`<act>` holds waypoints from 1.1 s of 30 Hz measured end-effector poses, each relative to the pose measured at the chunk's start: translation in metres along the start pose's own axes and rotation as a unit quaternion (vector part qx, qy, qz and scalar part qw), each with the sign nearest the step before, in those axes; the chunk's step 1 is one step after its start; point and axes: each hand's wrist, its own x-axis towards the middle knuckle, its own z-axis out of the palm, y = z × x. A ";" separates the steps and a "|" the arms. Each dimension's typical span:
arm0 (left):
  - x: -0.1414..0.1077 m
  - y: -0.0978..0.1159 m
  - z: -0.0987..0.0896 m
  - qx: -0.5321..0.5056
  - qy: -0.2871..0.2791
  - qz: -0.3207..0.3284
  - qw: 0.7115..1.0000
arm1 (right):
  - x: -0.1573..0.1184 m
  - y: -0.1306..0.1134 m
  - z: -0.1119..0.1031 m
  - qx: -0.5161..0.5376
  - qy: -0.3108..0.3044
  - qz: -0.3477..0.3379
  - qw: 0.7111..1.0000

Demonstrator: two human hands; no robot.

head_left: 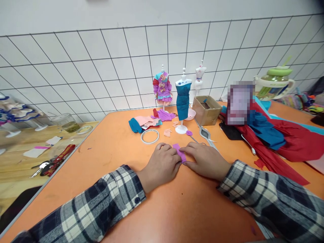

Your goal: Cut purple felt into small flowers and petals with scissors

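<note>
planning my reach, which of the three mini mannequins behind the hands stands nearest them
The teal-wrapped middle mannequin: it stands farthest forward, while the left mannequin in ruffled purple and the mostly white right mannequin are farther back.

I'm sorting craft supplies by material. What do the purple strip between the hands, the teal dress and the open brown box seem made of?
Purple strip: thin, matte crepe paper or cloth, judging by its uneven edges. Teal dress: also crepe paper or cloth, mostly matte, with visible wrinkles. Open brown box: probably cardboard, slightly shiny, from its color and thin, flat walls.
</note>
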 end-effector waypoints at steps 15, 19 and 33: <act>0.001 0.001 0.001 0.010 -0.002 -0.002 1.000 | 0.000 -0.006 0.005 -0.007 -0.005 -0.012 1.000; 0.001 0.002 0.001 0.007 -0.002 -0.007 1.000 | 0.000 -0.007 0.004 -0.005 -0.015 -0.002 1.000; 0.002 0.001 0.000 -0.005 -0.005 -0.010 1.000 | -0.002 -0.006 0.005 0.005 0.022 0.028 0.999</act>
